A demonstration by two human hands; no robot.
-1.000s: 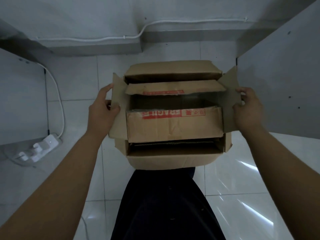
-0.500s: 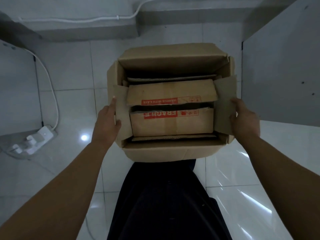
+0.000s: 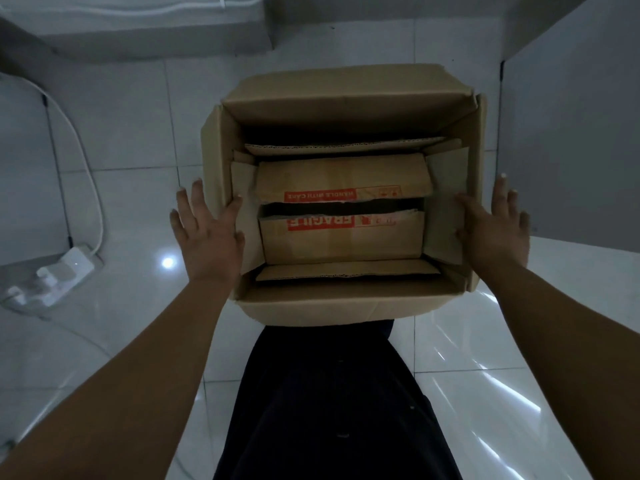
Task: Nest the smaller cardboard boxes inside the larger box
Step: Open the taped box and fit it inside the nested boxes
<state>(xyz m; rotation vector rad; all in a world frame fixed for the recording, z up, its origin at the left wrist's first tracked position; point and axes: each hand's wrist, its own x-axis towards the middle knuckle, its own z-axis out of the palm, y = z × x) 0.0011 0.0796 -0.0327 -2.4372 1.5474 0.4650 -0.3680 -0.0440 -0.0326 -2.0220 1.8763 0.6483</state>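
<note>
A large brown cardboard box stands open on the tiled floor in front of my legs. Inside it sits a smaller cardboard box with red FRAGILE and HANDLE WITH CARE labels, its top flaps loosely folded with a gap between them. My left hand is open at the large box's left wall, thumb over the rim touching the inner box's side flap. My right hand is open at the right wall, thumb resting on the inner right flap, fingers spread outside.
A white power strip with a plug and white cable lies on the floor at the left. A grey wall panel stands close to the box's right side. A grey ledge runs along the back. My dark trousers fill the foreground.
The smaller box has sunk down fully inside the large box. Both hands have let go of its side flaps and now rest open at the large box's rim.
</note>
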